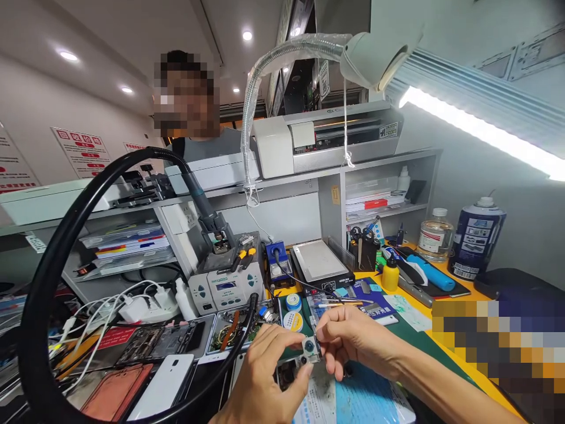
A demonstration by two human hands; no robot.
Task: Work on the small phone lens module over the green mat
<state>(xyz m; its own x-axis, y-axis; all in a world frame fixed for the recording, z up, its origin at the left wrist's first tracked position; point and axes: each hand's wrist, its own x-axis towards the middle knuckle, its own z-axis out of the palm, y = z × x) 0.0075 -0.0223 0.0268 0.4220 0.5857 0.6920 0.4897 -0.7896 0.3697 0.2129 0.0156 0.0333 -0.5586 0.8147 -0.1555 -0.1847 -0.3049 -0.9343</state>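
Note:
A small phone camera module (310,347), with dark round lenses in a light metal frame, is held up over the bench. My left hand (269,368) grips it between thumb and forefinger. From the other side, my right hand (348,335) pinches at its right edge, the other fingers curled; its fingertips partly hide that edge. Below the hands lies a blue and white printed sheet (362,394). A dark phone part (286,372) shows partly behind my left thumb. Just beyond my fingers are two small round tubs, one with a yellow label (293,321).
A black hose (33,277) loops across the left side. Opened phones and a white phone back (161,386) lie there. The soldering station (227,285) and a flat heating plate (320,262) stand behind. A lit lamp (477,132) hangs above; a person (212,144) is beyond the shelf.

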